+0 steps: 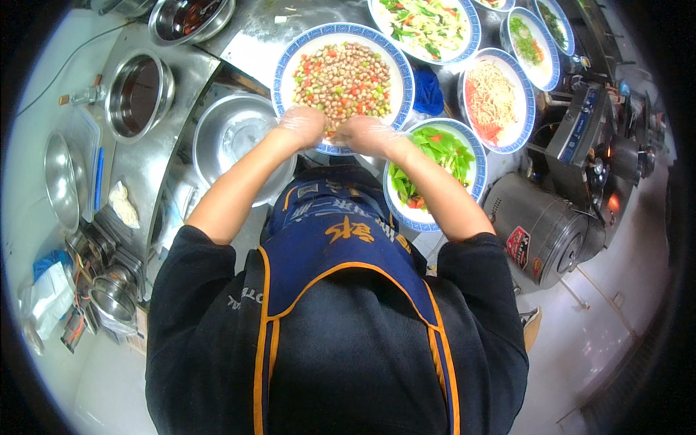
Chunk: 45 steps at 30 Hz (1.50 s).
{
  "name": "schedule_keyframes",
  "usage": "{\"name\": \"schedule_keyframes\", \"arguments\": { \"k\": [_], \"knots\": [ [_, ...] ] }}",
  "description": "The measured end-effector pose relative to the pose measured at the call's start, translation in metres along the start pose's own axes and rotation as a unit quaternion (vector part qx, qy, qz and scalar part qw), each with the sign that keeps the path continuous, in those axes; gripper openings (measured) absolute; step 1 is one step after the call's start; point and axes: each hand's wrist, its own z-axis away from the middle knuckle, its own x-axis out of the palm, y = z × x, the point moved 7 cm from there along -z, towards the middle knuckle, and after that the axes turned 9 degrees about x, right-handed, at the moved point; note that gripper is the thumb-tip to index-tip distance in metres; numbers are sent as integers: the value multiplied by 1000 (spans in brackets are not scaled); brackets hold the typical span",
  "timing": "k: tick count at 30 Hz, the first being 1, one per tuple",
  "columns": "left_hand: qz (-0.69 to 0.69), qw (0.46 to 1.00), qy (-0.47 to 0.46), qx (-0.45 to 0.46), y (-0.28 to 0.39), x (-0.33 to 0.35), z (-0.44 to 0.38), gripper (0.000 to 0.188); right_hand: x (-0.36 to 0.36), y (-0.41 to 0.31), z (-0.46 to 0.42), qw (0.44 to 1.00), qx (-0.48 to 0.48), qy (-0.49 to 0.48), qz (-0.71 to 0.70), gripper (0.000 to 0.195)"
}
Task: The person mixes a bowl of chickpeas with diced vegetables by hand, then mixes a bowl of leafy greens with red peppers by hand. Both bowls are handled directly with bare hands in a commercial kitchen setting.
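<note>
A large blue-rimmed white bowl (342, 32) holds peanuts mixed with diced red and green vegetables (348, 81). My left hand (302, 128), in a clear plastic glove, is at the bowl's near left edge with its fingers bent down at the peanuts. Beside it, my right hand (363, 136), gloved alike, reaches over the near rim, fingers curled into the same food. Whether either hand grips anything cannot be seen. A steel basin (209, 141) is under my left forearm. Below my right forearm sits a blue-rimmed bowl of sliced green vegetables (454, 155).
At the right stand bowls of shredded food (492, 98) and chopped greens (524, 41); cabbage (424, 24) lies in one at the top. A blue cloth (428, 92) is between bowls. Steel bowls of dark liquid (136, 95) stand left, a large metal cylinder (538, 228) right.
</note>
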Motion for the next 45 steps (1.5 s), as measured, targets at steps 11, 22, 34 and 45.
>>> {"name": "schedule_keyframes", "arguments": {
  "k": [11, 22, 34, 45],
  "knots": [
    [104, 990, 93, 18, 18, -23, -18, 21, -74, 74, -24, 981, 154, 88, 82, 32],
    [158, 945, 250, -138, -18, -68, -15, 31, -88, 49, -36, 944, 42, 235, -230, 22],
    [160, 891, 417, -78, -42, -61, -29, 59, -63, 0, -79, 920, -94, 367, 99, 58],
    [-36, 919, 389, -48, -12, -55, 3, 61, -45, 53, 8, 936, 126, 327, 13, 46]
  ]
}}
